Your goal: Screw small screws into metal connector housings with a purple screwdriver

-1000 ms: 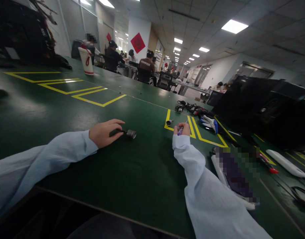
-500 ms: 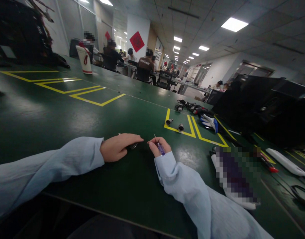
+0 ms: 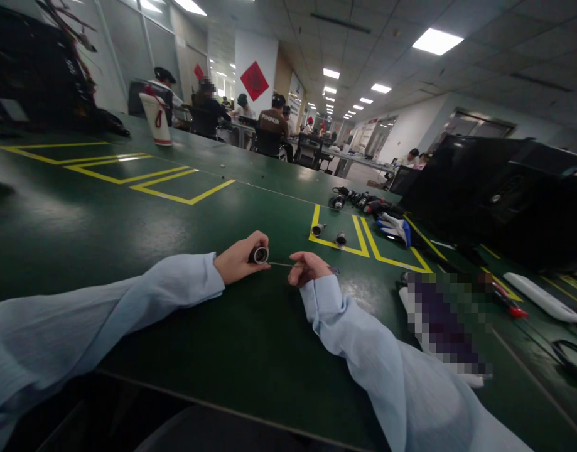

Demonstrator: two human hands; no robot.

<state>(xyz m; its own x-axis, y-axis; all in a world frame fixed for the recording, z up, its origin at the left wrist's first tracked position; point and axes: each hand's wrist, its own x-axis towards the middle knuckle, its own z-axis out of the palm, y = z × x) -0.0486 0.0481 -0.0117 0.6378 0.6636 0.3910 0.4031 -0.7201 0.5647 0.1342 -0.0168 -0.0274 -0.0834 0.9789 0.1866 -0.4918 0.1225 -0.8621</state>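
My left hand [image 3: 236,260] is closed around a round metal connector [image 3: 259,255], whose open dark-centred end faces me. My right hand [image 3: 311,269] grips a small screwdriver [image 3: 282,264]. Its thin shaft points left, and the tip lies by my left fingertips, just below the connector; whether it touches is too small to tell. Most of the screwdriver's handle is hidden behind my right fingers. Both hands are held over the green table [image 3: 213,333]. Farther off, two similar connectors [image 3: 318,230] lie inside a yellow-taped box.
Cables with connectors [image 3: 349,199] and a blue-white glove [image 3: 394,229] lie at the back right. A partly blurred white-edged object [image 3: 424,339] is right of my forearm, near a red-handled tool [image 3: 517,311]. A paper cup [image 3: 156,119] stands far left. People [image 3: 274,122] sit beyond.
My left hand has turned, bringing the connector's open end into view. My right hand has swung the screwdriver from upright to nearly level, its shaft pointing at my left hand.
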